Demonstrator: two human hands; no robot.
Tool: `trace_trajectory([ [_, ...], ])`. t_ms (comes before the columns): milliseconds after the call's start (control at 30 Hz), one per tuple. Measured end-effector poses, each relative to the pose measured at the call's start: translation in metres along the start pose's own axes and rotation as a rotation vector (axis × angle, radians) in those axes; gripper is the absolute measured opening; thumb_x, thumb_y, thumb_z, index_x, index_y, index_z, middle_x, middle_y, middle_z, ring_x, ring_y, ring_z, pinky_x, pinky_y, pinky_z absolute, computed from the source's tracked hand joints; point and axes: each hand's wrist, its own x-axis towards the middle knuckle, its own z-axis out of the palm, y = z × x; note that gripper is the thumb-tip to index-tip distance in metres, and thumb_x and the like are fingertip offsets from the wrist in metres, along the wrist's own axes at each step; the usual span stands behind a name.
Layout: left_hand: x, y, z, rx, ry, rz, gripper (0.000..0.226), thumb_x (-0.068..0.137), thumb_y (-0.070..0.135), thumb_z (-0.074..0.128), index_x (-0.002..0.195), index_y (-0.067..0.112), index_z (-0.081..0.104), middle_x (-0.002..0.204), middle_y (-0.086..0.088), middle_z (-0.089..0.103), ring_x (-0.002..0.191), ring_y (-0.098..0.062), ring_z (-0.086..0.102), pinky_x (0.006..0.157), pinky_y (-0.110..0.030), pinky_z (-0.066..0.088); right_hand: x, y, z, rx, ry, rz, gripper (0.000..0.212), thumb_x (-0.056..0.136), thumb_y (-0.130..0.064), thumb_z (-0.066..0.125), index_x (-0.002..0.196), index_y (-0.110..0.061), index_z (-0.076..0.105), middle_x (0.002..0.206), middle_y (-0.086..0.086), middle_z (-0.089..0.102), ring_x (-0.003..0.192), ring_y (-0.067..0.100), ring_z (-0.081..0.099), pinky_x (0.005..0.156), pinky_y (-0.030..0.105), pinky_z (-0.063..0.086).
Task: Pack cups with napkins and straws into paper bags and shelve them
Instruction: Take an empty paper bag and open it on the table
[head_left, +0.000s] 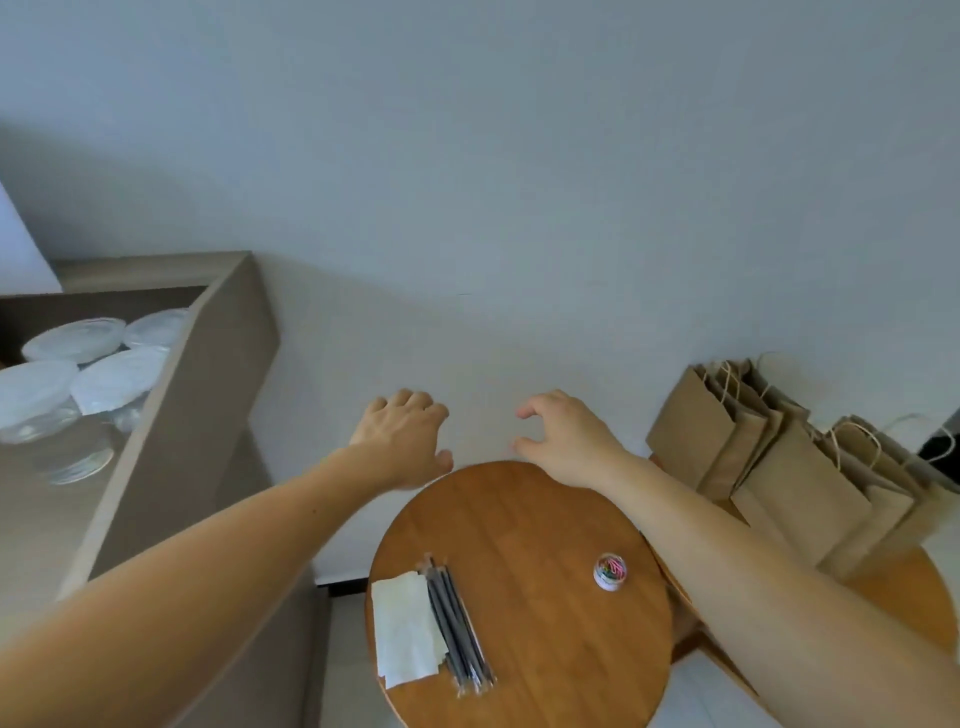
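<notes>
**Both hands empty past the far edge of the round table**

Left hand (402, 436): back up, fingers bent loosely downward, grasping nothing. Its thumb sits right at the far edge of the table (545, 519); I cannot tell whether it touches the wood.

Right hand (563, 441): half open in a loose claw, forefinger and thumb apart, nothing between them. It hangs beyond the far edge, near the left hand, with a clear gap between the two.

Straws (457, 621): bundle of dark straws in clear wrap, lying flat by the table's left edge. Long axis runs from far edge to near edge, near ends slanted slightly right.

Napkins (408, 629): pale stack, flat, touching the straws on their left side. Both lie toward the near edge, well apart from the hands, between the two forearms.

Tub of coloured paper clips (610, 570): small, round, upright, toward the right edge, just beside the right forearm.

Paper bags (779, 467): brown, with cord handles, standing in a row on a second table (909, 587), to the right of the right hand.

Cups (78, 374): clear, lidded, grouped inside the shelf (218, 364), well apart from the left hand.
</notes>
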Motion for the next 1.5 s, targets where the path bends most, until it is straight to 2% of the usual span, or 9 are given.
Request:
trace_trajectory([
  [500,0.159,0.123,0.047,-0.187,-0.137,0.277,0.061,0.097,0.049,0.047,0.150,0.023,0.033,0.154,-0.002,0.034,0.142,-0.024,0.029,0.115,-0.042,0.027,0.001,0.169,-0.019,-0.039,-0.010,0.413,0.051,0.095,-0.037,0.059,0.140,-0.016,0.047,0.142,0.002,0.047,0.128,0.018,0.047,0.106,0.035,0.041],
  [733,0.215,0.174,0.062,-0.179,-0.185,0.249,0.061,0.097,0.049,0.047,0.150,0.023,0.033,0.153,-0.001,0.035,0.141,-0.024,0.030,0.115,-0.042,0.028,0.024,0.282,-0.035,-0.046,0.047,0.553,0.046,0.094,-0.038,0.060,0.133,-0.015,0.051,0.127,0.004,0.055,0.106,0.020,0.056,0.090,0.036,0.051],
  [867,0.243,0.212,0.067,-0.195,-0.241,0.155,0.061,0.096,0.048,0.047,0.150,0.023,0.033,0.153,-0.001,0.036,0.141,-0.023,0.031,0.115,-0.042,0.029,0.055,0.357,-0.046,-0.055,0.061,0.566,0.044,0.092,-0.038,0.062,0.127,-0.013,0.052,0.122,0.007,0.055,0.093,0.020,0.056,0.068,0.029,0.051],
  [1033,0.278,0.262,0.073,-0.219,-0.276,0.055,0.059,0.096,0.045,0.048,0.149,0.024,0.035,0.153,0.000,0.037,0.141,-0.022,0.031,0.115,-0.041,0.030,0.101,0.444,-0.054,-0.162,0.073,0.617,0.063,0.090,-0.050,0.057,0.138,-0.011,0.043,0.137,0.011,0.046,0.123,0.029,0.048,0.084,0.038,0.049],
  [1200,0.290,0.292,0.084,-0.230,-0.352,-0.001,0.058,0.095,0.039,0.048,0.149,0.024,0.035,0.153,0.001,0.036,0.141,-0.021,0.032,0.115,-0.040,0.030,0.132,0.489,-0.050,-0.226,-0.001,0.674,0.076,0.090,-0.060,0.052,0.141,-0.005,0.036,0.140,0.015,0.042,0.125,0.032,0.046,0.076,0.037,0.043],
  [1267,0.290,0.295,0.088,-0.213,-0.378,-0.017,0.059,0.094,0.039,0.049,0.149,0.024,0.036,0.152,0.001,0.038,0.139,-0.021,0.033,0.113,-0.039,0.032,0.139,0.499,-0.046,-0.252,-0.034,0.677,0.071,0.092,-0.061,0.050,0.136,-0.006,0.040,0.132,0.014,0.050,0.119,0.031,0.051,0.072,0.036,0.043],
  [1333,0.291,0.296,0.092,-0.197,-0.392,-0.032,0.060,0.093,0.040,0.051,0.148,0.024,0.036,0.151,0.001,0.039,0.138,-0.021,0.034,0.112,-0.038,0.034,0.142,0.507,-0.041,-0.266,-0.030,0.645,0.051,0.095,-0.055,0.049,0.118,-0.010,0.049,0.108,0.009,0.060,0.095,0.026,0.060,0.060,0.029,0.041],
  [1400,0.291,0.296,0.095,-0.194,-0.401,-0.050,0.060,0.092,0.041,0.052,0.148,0.024,0.037,0.150,0.001,0.039,0.138,-0.022,0.035,0.112,-0.039,0.035,0.144,0.514,-0.036,-0.268,-0.007,0.606,0.027,0.099,-0.042,0.049,0.094,-0.016,0.051,0.081,0.001,0.058,0.069,0.018,0.056,0.050,0.027,0.036],
  [1500,0.287,0.295,0.098,-0.203,-0.406,-0.071,0.060,0.092,0.042,0.053,0.147,0.023,0.039,0.149,0.000,0.041,0.138,-0.022,0.035,0.111,-0.039,0.036,0.146,0.519,-0.034,-0.279,0.000,0.583,0.016,0.099,-0.023,0.052,0.083,-0.018,0.054,0.069,-0.002,0.053,0.061,0.015,0.050,0.049,0.027,0.036],
])
